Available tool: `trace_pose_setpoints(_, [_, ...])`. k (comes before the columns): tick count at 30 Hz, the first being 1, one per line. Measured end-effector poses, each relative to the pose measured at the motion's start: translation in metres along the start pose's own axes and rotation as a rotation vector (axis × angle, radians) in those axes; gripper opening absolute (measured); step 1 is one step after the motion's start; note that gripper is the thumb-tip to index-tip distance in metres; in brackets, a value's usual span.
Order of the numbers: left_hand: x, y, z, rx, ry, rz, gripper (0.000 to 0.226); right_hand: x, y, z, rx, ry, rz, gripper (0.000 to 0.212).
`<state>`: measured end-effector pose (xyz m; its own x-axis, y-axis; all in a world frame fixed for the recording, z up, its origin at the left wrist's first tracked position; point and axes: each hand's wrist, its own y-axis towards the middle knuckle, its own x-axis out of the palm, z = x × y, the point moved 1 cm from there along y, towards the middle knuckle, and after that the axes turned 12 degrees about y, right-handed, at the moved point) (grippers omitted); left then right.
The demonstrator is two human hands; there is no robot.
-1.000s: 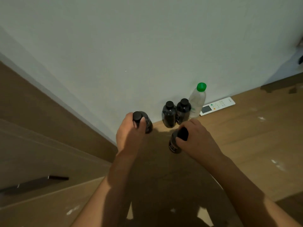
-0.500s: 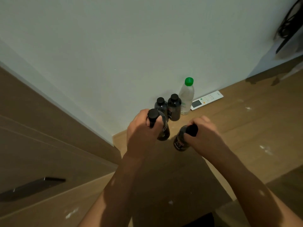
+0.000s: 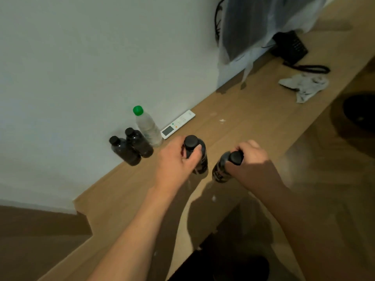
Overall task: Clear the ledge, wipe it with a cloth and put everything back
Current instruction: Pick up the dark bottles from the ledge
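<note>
Wooden ledge (image 3: 253,110) runs along a pale wall (image 3: 81,57), front edge dropping off to a darker floor on the right. Left hand (image 3: 174,161) wraps its fingers round the neck of a dark bottle (image 3: 199,157); right hand (image 3: 251,165) grips a second dark bottle (image 3: 221,169) just under the cap, tilted. Both bottles are near the ledge surface; can't tell whether they touch it. Two more dark bottles (image 3: 132,147) stand at the wall, touching each other, with a green-capped clear bottle (image 3: 148,126) just beside them and a white remote (image 3: 177,124) lying flat. Grey cloth (image 3: 304,86) lies crumpled well down the ledge, near a black phone (image 3: 290,47).

Likely step: clearing or replacing bottles. Keep both upright, grip low on the neck, and mind the standing pair. Open room lies mid-ledge, between remote and cloth; stay back from the front edge.
</note>
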<state>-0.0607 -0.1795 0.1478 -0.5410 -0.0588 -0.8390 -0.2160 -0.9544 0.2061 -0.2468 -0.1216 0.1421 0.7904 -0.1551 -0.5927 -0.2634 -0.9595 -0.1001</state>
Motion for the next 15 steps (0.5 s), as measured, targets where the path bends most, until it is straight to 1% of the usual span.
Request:
trace_pose_setpoints(5, [0.060,0.000,0.097,0.099,0.015,-0.097,0.020,-0.086,-0.024,0.067,0.100,0.017,0.161,0.017])
trace_pose_setpoints(8, [0.099,-0.003,0.159,0.205,0.015,-0.135,0.023,-0.140,-0.045,0.112,0.073,0.031,0.251,0.022])
trace_pose_setpoints(11, [0.133,-0.008,0.223,0.301,-0.005,-0.172,0.026,-0.198,-0.069,0.152,0.114,0.033,0.308,0.024])
trace_pose_setpoints(12, [0.144,-0.010,0.245,0.333,-0.021,-0.187,0.028,-0.216,-0.079,0.163,0.120,0.030,0.345,0.025])
trace_pose_setpoints(15, [0.168,-0.018,0.304,0.425,-0.075,-0.210,0.037,-0.263,-0.108,0.191,0.051,0.000,0.489,0.023])
